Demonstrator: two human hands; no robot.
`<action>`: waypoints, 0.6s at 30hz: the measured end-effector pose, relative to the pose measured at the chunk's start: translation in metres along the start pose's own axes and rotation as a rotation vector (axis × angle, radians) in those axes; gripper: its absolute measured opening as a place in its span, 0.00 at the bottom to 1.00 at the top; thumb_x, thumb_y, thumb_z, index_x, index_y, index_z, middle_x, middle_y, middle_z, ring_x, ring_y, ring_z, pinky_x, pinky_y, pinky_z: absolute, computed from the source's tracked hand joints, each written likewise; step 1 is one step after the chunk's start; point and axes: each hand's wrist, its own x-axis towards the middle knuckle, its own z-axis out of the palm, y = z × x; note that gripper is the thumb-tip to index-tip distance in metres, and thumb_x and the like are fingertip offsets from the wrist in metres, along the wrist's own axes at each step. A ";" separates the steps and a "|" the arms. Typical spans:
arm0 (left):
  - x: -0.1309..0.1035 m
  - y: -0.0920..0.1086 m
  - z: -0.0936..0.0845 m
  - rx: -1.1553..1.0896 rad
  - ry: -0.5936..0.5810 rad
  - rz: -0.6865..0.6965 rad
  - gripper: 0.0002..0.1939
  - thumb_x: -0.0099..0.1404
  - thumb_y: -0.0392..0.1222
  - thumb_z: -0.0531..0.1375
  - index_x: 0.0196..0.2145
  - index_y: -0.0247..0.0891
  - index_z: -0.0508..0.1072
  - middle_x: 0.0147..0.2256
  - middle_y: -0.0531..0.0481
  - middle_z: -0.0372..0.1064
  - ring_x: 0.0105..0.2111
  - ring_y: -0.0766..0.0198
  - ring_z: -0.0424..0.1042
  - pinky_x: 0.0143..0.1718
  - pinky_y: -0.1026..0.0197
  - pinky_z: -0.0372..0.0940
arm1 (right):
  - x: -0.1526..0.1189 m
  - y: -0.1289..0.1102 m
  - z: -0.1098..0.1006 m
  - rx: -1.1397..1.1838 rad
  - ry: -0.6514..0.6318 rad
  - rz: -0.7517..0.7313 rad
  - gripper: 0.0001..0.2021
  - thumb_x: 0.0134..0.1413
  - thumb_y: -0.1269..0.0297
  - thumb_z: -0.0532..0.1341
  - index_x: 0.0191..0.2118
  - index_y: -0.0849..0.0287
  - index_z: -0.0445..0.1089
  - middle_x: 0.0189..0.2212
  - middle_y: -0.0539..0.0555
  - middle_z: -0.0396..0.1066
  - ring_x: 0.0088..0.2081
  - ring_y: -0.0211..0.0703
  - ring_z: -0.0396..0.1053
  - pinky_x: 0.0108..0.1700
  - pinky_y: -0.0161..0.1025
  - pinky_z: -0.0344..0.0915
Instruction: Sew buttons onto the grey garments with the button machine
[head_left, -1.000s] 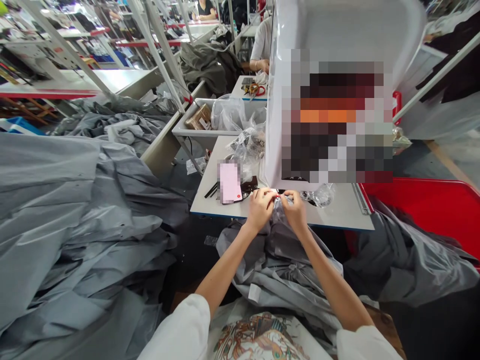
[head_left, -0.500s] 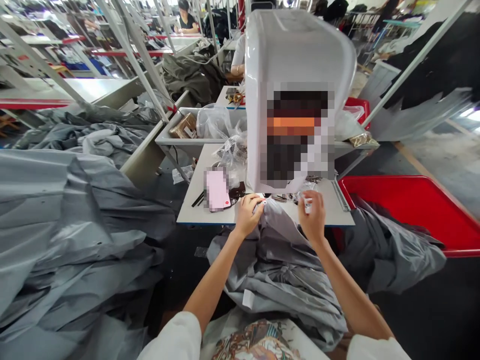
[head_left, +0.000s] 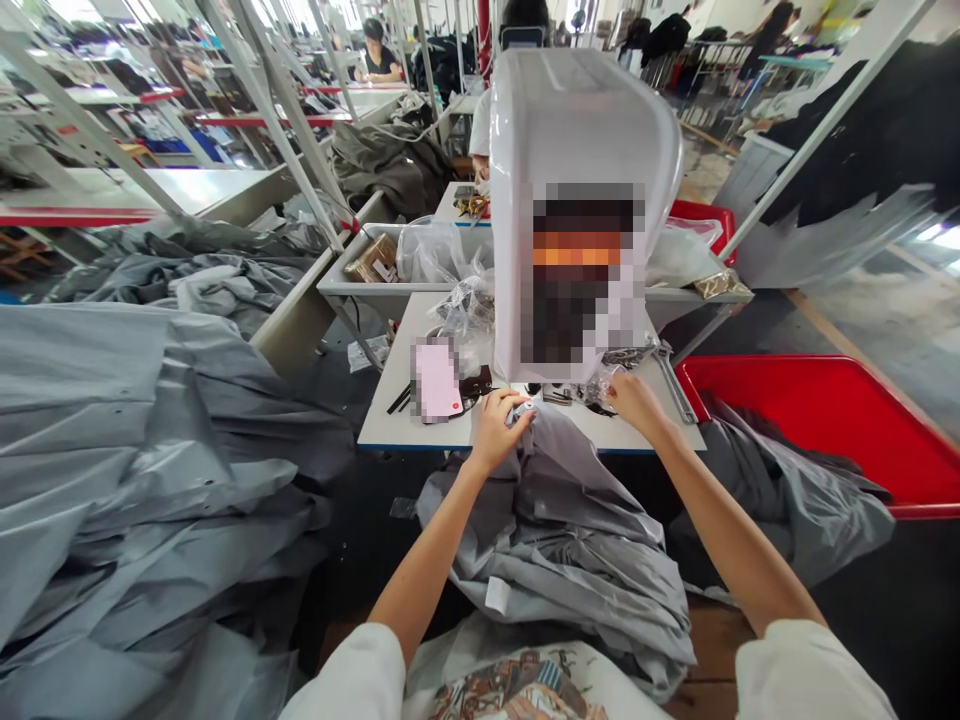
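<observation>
My left hand pinches the edge of a grey garment at the table's front, under the white machine housing. A small pale round piece, perhaps a snap button, shows at its fingertips. The rest of the garment hangs over the table edge and bunches in my lap, a white label on it. Off to the right, my right hand has its fingers together at a clear plastic bag of small parts. Its fingertips are partly hidden, so what they grip cannot be made out.
A phone with a pink screen lies on the white table. Left of me is a large grey fabric pile; on the right stands a red bin. Behind the table is a grey trough with plastic bags. Another person sits far back.
My right hand has moved from above the table's right side to the plastic bag, its fingers closing there. My left hand stays on the garment. The view has tilted slightly.
</observation>
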 end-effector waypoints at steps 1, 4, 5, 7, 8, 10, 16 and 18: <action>0.000 0.000 0.000 0.001 0.000 -0.001 0.09 0.63 0.42 0.61 0.42 0.41 0.74 0.45 0.48 0.68 0.48 0.60 0.65 0.53 0.57 0.59 | 0.001 -0.001 0.000 -0.019 -0.014 0.018 0.08 0.51 0.75 0.56 0.33 0.65 0.74 0.32 0.61 0.74 0.33 0.45 0.69 0.33 0.35 0.56; 0.000 -0.001 0.000 0.003 -0.006 0.002 0.09 0.64 0.42 0.61 0.42 0.40 0.74 0.45 0.47 0.68 0.49 0.61 0.65 0.53 0.58 0.58 | 0.002 0.000 -0.001 0.007 -0.023 0.007 0.09 0.51 0.76 0.56 0.30 0.63 0.75 0.29 0.60 0.74 0.31 0.45 0.69 0.32 0.35 0.55; 0.000 -0.002 0.000 0.000 -0.010 0.002 0.09 0.64 0.42 0.61 0.42 0.40 0.73 0.45 0.47 0.68 0.49 0.61 0.65 0.53 0.58 0.58 | 0.002 0.000 -0.001 0.032 -0.020 -0.010 0.10 0.51 0.76 0.56 0.29 0.63 0.75 0.28 0.59 0.74 0.31 0.45 0.69 0.32 0.35 0.56; 0.000 -0.002 0.000 -0.009 -0.017 0.000 0.09 0.64 0.42 0.61 0.42 0.40 0.73 0.45 0.47 0.67 0.49 0.61 0.65 0.53 0.58 0.58 | 0.001 0.002 -0.001 0.082 -0.008 -0.041 0.10 0.50 0.77 0.56 0.30 0.64 0.76 0.27 0.58 0.74 0.31 0.45 0.70 0.33 0.34 0.56; 0.000 -0.002 0.001 -0.014 -0.017 -0.001 0.09 0.64 0.42 0.61 0.42 0.40 0.73 0.45 0.47 0.67 0.49 0.61 0.65 0.53 0.58 0.58 | 0.001 0.002 -0.001 0.100 -0.001 -0.047 0.11 0.49 0.78 0.56 0.30 0.64 0.77 0.28 0.58 0.74 0.32 0.45 0.70 0.34 0.34 0.57; 0.000 -0.003 0.001 -0.020 -0.014 -0.003 0.09 0.64 0.42 0.61 0.42 0.40 0.73 0.45 0.47 0.67 0.49 0.61 0.65 0.53 0.58 0.58 | -0.001 0.003 -0.001 0.119 0.010 -0.038 0.12 0.48 0.77 0.56 0.32 0.63 0.77 0.28 0.57 0.75 0.32 0.45 0.71 0.34 0.34 0.58; 0.000 -0.002 0.000 -0.011 -0.026 -0.019 0.10 0.64 0.43 0.61 0.43 0.40 0.73 0.46 0.47 0.67 0.49 0.61 0.65 0.53 0.57 0.59 | -0.004 0.002 -0.004 0.229 0.081 0.030 0.12 0.47 0.74 0.57 0.34 0.62 0.78 0.28 0.56 0.76 0.33 0.46 0.72 0.36 0.36 0.61; 0.000 -0.002 0.000 -0.011 -0.024 -0.014 0.10 0.64 0.43 0.61 0.43 0.40 0.73 0.46 0.47 0.67 0.49 0.61 0.65 0.53 0.57 0.59 | -0.005 0.001 -0.005 0.284 0.096 0.051 0.10 0.46 0.73 0.59 0.32 0.63 0.78 0.26 0.56 0.75 0.31 0.46 0.72 0.36 0.36 0.62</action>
